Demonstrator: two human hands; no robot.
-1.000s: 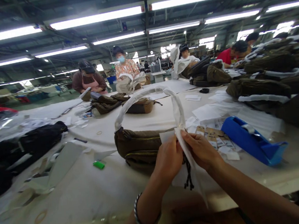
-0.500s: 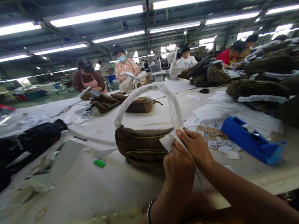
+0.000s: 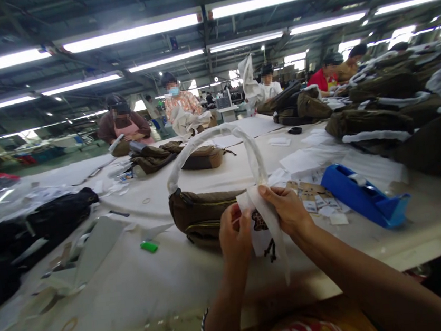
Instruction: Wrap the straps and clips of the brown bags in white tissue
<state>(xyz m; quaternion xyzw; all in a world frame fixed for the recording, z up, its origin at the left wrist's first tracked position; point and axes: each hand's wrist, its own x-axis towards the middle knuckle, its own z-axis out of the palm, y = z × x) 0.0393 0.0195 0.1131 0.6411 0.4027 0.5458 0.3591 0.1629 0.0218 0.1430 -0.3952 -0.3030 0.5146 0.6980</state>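
Nearest the camera, the left hand [image 3: 234, 233] and the right hand [image 3: 287, 208] meet at the near edge of the desk [image 3: 139, 291]. Both pinch a strip of white paper [image 3: 268, 218] at the right end of a brown bag [image 3: 202, 213]; the left fingers close on the sheet from the 9 o'clock side, the right hand grips it from 3 o'clock. A small dark tassel [image 3: 270, 247] hangs below the paper.

The paper looks thin, light and limp, likely to tear or crease under a hard pull, so a fingertip hold near the fold suits it. The bag seems soft and slumped, with little weight; its handle [image 3: 217, 139], already wrapped in white and arching up, is probably the firmest place to hold.

At 2 o'clock of the bag lie paper tags [image 3: 307, 198] and a blue tape dispenser [image 3: 363, 199]. At 9 o'clock rests a green lighter [image 3: 149, 246]. Farther off at 12 o'clock another bag [image 3: 201, 158] lies, and beyond it other people sit working.
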